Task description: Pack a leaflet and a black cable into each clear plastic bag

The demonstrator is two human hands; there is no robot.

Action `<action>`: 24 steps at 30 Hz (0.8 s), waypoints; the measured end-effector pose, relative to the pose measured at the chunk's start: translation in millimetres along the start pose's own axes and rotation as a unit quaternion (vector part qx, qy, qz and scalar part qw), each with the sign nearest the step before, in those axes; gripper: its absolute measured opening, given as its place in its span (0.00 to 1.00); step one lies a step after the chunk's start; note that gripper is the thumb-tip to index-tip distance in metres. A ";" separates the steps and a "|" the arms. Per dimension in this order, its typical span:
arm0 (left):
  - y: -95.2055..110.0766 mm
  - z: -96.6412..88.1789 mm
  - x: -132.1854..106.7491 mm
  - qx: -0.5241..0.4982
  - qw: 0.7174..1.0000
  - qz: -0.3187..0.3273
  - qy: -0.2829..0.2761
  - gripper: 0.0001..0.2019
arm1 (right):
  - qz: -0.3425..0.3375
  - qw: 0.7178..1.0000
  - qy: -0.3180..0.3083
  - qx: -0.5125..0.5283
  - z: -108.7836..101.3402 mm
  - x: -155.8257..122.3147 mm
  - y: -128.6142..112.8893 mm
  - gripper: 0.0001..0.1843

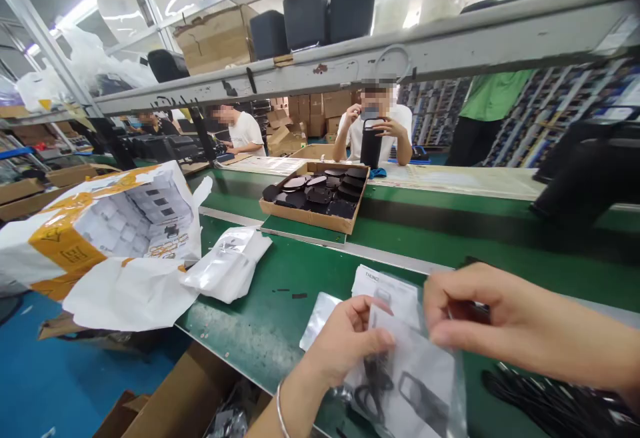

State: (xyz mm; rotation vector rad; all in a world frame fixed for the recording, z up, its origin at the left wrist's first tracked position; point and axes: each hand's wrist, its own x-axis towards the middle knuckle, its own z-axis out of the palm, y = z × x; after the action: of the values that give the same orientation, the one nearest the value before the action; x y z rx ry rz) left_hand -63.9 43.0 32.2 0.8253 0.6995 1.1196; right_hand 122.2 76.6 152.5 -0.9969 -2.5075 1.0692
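My left hand [340, 338] is closed on a clear plastic bag [457, 385], thumb in front and fingers behind. Inside the bag are a white printed leaflet [415, 351] with a picture of a dark speaker-like device and a coiled black cable [370, 391]. At the bag's upper right edge, the thumb and fingers of my right hand [475, 311] are pinched together on the plastic, slightly blurred. Something dark shows behind that hand, too hidden to name. Beyond the bag, more white printed sheets [367, 281] lie on the green bench.
Black cables [555, 401] lie at the lower right. A cardboard tray [310, 215] of dark flat parts stands ahead. Left are a stack of white packets [230, 268] and a torn-open carton [65, 245]. A co-worker [400, 121] opposite handles a black case. A shelf [320, 68] crosses overhead.
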 end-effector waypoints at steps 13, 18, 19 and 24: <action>-21.2 16.2 -1.3 0.259 0.954 0.109 0.108 0.16 | 0.147 0.939 0.298 0.089 74.1 -54.4 77.6 0.24; -18.5 17.7 3.3 0.274 0.948 0.100 0.123 0.08 | 0.151 0.950 0.243 0.125 86.3 -46.1 78.1 0.18; -16.3 17.5 3.3 0.286 0.944 0.106 0.125 0.07 | 0.143 0.950 0.252 0.120 85.2 -45.7 78.5 0.17; -6.5 7.4 1.7 0.321 0.936 0.118 0.085 0.07 | 0.093 0.952 0.270 0.109 78.7 -47.1 86.6 0.14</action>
State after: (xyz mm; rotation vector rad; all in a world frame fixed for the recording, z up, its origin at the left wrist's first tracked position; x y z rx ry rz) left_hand -54.1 41.7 30.5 1.4047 1.1663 1.1978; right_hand 164.3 45.3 37.9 -1.2702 -1.8486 0.9355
